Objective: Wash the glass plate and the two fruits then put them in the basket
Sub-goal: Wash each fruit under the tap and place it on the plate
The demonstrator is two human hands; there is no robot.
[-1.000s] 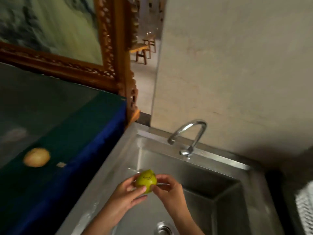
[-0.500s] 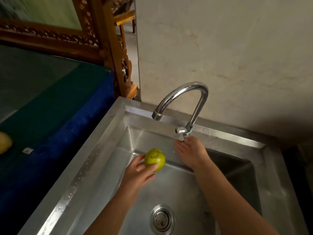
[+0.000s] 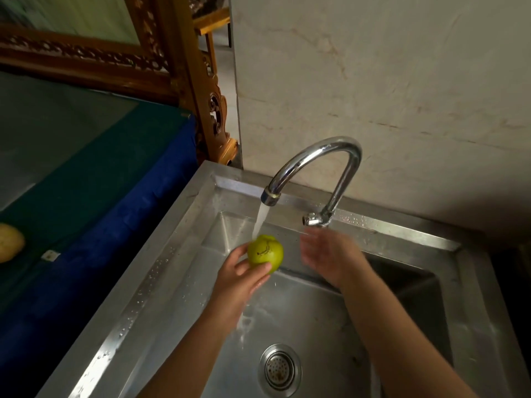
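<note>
At the far left edge, one yellowish, rounded fruit (image 3: 10, 242) lies on a dark green cloth (image 3: 86, 173) with a blue draped side, cut off by the frame; a small pale tag (image 3: 50, 255) lies just beside it. Behind the cloth stands a carved, ornate wooden frame (image 3: 184, 64). To the right begins a brushed stainless-steel sink (image 3: 161, 271), its flat rim beaded with water drops, its basin rectangular with one round perforated drain (image 3: 280, 369) near the bottom. The left hand (image 3: 238, 280) rises from below and grips one green fruit (image 3: 265, 254), round and smooth with a dark scribbled mark on its skin; the thumb lies across the near lower face and the fingers curl around the left and back, so the fruit sits at the fingertips, not deep in the palm. It is held over the basin directly under a stream of water (image 3: 260, 222) that falls from the spout of a single curved, polished chrome tap (image 3: 324, 156); the stream lands on the fruit's top and runs down past the wrist. Further right, the right hand (image 3: 330, 254) is motion-blurred, fingers spread and loose, holding nothing, just below the tap's small handle (image 3: 311, 219) and apart from the fruit. Behind is a pale, streaked stone wall (image 3: 402, 81). Two fruits are visible in all.
</note>
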